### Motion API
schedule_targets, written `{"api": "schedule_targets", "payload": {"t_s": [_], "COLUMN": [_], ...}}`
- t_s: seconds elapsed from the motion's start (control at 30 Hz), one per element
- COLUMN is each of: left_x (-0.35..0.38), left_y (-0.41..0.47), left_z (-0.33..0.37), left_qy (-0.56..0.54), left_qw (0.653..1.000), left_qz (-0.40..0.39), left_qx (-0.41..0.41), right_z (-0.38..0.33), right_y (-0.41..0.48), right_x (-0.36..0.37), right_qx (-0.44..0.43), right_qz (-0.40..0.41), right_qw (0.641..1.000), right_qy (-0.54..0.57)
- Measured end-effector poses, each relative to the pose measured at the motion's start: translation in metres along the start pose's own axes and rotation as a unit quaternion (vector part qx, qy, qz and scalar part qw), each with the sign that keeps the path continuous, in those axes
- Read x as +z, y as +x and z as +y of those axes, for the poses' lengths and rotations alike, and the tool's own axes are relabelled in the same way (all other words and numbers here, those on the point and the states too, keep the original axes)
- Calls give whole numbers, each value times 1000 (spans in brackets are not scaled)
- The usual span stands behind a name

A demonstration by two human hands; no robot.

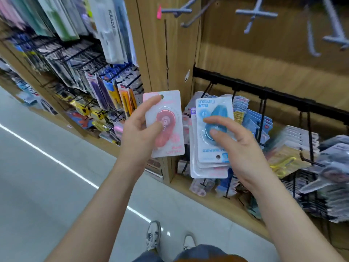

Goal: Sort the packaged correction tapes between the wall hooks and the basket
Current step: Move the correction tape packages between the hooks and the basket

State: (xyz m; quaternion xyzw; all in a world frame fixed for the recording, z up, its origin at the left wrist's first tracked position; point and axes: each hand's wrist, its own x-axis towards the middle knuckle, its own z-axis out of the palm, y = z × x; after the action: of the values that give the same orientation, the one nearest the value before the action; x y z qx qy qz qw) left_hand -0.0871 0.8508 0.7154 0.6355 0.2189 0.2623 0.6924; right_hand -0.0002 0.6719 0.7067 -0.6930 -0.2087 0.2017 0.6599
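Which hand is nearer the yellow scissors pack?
Right. The right hand, gripping the blue-topped stack, sits just left of the yellow scissors pack; the left hand, holding the pink pack, is farther left, past the stack.

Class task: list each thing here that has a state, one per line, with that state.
pink pack: upright, hang hole on top.
blue pack: atop stack, upside down.
left hand: grips pink pack.
right hand: holds stack.
grey hooks: bare.
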Motion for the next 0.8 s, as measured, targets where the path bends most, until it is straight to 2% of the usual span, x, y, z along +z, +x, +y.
{"api": "schedule_targets", "payload": {"t_s": [0.1,0.23,0.33,0.6,0.7,0.8], "left_x": [2,13,14,41,58,76], "left_y": [28,56,63,56,56,57], "left_z": [21,44,54,60,65,74], "left_qy": [-12,-14,-22,-25,-75,-66], "left_qw": [998,991,982,947,949,967], "left_qz": [-40,-99,-125,-243,-255,-222], "left_qx": [43,91,139,210,170,108], "right_z": [-12,-39,-52,-57,-55,-51], "right_y": [19,38,45,36,32,29], "right_x": [10,22,24,11,-1,-11], "right_qx": [-26,-69,-97,-101,-119,-112], "right_qz": [38,54,65,91,109,134], "right_qw": [997,995,990,984,979,979], "right_qy": [-64,-46,-77,-112,-122,-108]}}
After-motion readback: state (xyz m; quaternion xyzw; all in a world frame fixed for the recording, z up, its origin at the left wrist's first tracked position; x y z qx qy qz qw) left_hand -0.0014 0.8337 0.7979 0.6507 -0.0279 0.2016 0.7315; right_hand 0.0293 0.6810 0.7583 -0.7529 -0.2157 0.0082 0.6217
